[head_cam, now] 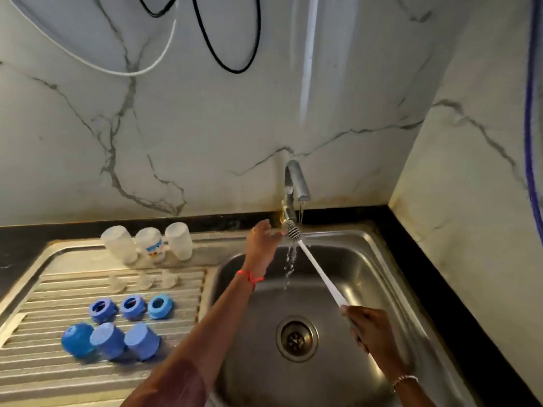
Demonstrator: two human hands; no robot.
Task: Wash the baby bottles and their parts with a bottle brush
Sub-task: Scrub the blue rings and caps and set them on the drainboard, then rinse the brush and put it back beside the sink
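My right hand (pixel 368 329) grips the white handle of the bottle brush (pixel 318 273), whose bristle head sits under the running tap (pixel 297 180). My left hand (pixel 262 237) reaches to the brush head, fingertips at the bristles. Water falls into the steel sink (pixel 367 259). On the drainboard stand three clear baby bottles (pixel 148 242) upside down, three clear teats (pixel 144 280), three blue collar rings (pixel 132 306) and three blue caps (pixel 108 340).
The ribbed steel drainboard (pixel 44 368) lies left of the sink. A drain strainer (pixel 296 338) sits in the basin's middle. Black counter (pixel 440 289) borders the sink at right and back. Marble wall behind carries hanging cables (pixel 232 69).
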